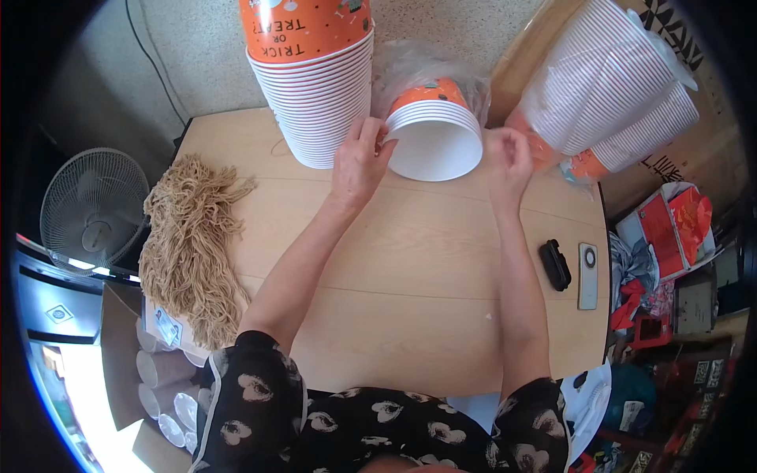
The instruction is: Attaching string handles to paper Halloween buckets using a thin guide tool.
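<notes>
A short nest of orange-and-white paper buckets [436,150] lies on its side at the table's far edge, its white open mouth toward me. Behind and around it bunches a clear plastic bag [398,67]. My left hand [362,160] is at the left rim of this nest, fingers curled in; what they pinch is hidden. Just right of the nest, apart from its rim, my right hand [510,158] is curled closed, its fingertips slightly blurred beside the bag's edge. Left of the nest rises a tall stack of the same buckets [311,94], upside down, close to my left hand.
A beige string mop head [193,244] covers the table's left side. At right lie a black case [555,265] and a phone [587,276]. Bagged bucket stacks [591,87] lean at the far right by a cardboard box [516,55]. A fan [95,213] stands left.
</notes>
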{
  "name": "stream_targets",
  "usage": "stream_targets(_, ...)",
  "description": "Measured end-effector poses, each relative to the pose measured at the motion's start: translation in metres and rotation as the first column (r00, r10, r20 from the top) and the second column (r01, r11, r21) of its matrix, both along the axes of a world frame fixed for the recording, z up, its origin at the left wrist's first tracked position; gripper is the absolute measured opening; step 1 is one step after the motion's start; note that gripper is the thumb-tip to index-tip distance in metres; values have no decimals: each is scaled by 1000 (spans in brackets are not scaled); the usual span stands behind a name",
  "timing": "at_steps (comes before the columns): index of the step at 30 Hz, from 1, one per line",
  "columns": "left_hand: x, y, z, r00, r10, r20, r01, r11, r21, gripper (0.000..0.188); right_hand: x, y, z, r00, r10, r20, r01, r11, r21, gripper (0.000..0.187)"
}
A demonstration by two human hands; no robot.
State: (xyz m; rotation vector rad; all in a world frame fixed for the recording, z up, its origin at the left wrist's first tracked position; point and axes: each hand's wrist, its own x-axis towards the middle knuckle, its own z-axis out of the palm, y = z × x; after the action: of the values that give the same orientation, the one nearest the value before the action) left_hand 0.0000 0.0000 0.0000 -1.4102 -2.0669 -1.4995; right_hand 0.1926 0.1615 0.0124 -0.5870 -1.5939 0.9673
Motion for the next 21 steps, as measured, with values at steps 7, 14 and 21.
stream_targets(7, 11, 4, -1, 996, -8, -93, 20, 992, 125, 17, 4, -17, -22, 973, -148, 176, 113, 974, 195, 24)
stream_targets(14, 15, 8, -5, 991, 57, -124, -38, 988, 152, 12, 4, 2, -18, 909, -362, 209, 240, 861, 449, 19)
stream_targets(21, 28, 2, -7, 983, 174, -55, -170, 983, 64, 17, 4, -14, -28, 913, -310, 266, 196, 904, 381, 15)
